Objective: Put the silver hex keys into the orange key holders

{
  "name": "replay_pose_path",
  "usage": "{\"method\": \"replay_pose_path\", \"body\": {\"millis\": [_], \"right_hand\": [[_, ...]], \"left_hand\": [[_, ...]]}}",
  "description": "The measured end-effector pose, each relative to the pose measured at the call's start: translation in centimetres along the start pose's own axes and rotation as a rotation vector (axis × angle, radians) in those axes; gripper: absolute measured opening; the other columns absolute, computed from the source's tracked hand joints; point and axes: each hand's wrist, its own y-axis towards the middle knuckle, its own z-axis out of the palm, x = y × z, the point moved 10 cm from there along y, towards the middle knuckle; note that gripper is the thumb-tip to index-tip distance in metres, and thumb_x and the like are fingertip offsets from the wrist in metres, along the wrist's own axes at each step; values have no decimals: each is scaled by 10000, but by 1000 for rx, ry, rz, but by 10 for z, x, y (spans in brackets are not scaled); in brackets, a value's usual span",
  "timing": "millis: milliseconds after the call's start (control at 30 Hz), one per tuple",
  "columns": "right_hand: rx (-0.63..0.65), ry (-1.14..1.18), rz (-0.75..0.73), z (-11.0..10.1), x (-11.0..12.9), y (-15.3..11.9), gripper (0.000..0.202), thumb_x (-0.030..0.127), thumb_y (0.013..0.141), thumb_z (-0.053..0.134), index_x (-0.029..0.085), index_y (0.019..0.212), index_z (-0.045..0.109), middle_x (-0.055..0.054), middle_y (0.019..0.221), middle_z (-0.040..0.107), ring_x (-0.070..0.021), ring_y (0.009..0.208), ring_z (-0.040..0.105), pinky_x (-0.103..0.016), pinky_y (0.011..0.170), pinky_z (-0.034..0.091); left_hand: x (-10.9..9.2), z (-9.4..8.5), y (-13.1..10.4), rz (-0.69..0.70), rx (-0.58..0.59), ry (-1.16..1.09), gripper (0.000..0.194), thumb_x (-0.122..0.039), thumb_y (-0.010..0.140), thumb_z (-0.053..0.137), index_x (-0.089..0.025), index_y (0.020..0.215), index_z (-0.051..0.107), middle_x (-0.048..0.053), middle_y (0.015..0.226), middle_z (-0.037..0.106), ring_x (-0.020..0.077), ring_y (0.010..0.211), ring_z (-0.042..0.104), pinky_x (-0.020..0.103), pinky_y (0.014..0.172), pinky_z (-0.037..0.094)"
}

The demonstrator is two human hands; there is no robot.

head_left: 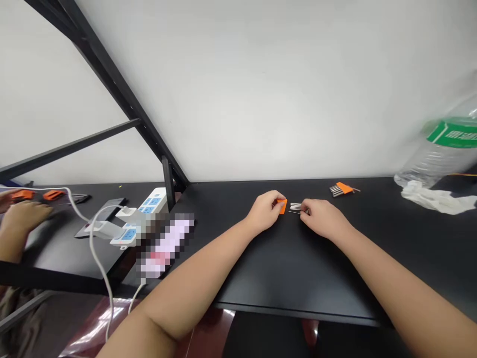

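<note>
Near the middle of the black table, my left hand (267,211) pinches a small orange piece (283,206) between thumb and fingers. Just right of it, my right hand (317,215) has its fingers closed on the right end of several thin metal rods (295,207). The rods' left ends point toward the orange piece, with a narrow gap between them. Farther back to the right lies an orange holder (345,187) with several metal rods in it.
A large clear bottle (443,149) with a green label and a crumpled white tissue (439,199) are at the right. A power strip (151,204) with white cables and a pixelated object (167,248) lie left, beside a black metal frame (108,67). Another person's hands (26,219) work far left.
</note>
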Motion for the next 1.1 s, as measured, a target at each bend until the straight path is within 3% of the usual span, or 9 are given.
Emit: {"method": "replay_pose_path", "body": {"millis": [100,200,333,467,667,833,1100], "right_hand": [[-91,-68,-107,-9,8,-2,185,300,872,550,223,997,662,-83,1056,649,-238,933,600,-316,702,419],[-79,-107,-215,-2,13,-1,330,278,835,596,211,1155,644,-113,1194,615,-294,1065,555,-372,823,436],[-36,-104,-242,10,11,6,263,129,815,526,191,1047,633,-101,1078,631,-262,993,549,-362,820,445],[-64,-84,-246,9,12,8,232,112,807,526,193,1007,612,-89,1043,628,-254,979,544,-354,830,448],[-101,15,-174,-3,-6,10,172,167,853,533,212,981,638,-66,1051,632,-220,977,597,-310,800,457],[-49,15,-126,-4,-21,19,217,143,901,486,205,905,694,-62,986,642,-191,908,619,-297,819,450],[42,134,47,-5,-43,24,169,130,837,557,197,883,705,-38,949,709,-167,853,643,-256,752,455]], "left_hand": [[1,1,1,-17,13,-16,122,-180,913,567,-191,952,682,17,899,709,134,760,632,266,750,519],[0,4,0,-14,39,-25,132,-166,903,568,-192,956,686,17,906,718,135,769,639,266,759,520],[2,7,-2,-26,49,-39,143,-148,892,568,-191,958,687,14,900,719,132,765,639,263,769,517],[0,8,-2,-15,63,-52,140,-174,904,559,-193,966,684,15,903,711,134,767,634,264,767,510],[-2,3,-1,-32,43,-13,156,-180,922,534,-191,983,678,26,891,699,145,761,608,278,772,497],[-2,0,0,-16,21,6,193,-160,931,501,-199,1027,664,36,977,698,153,831,614,286,832,494],[11,4,2,-84,22,-75,220,-168,930,491,-194,1070,659,48,982,703,160,832,630,303,817,527]]}}
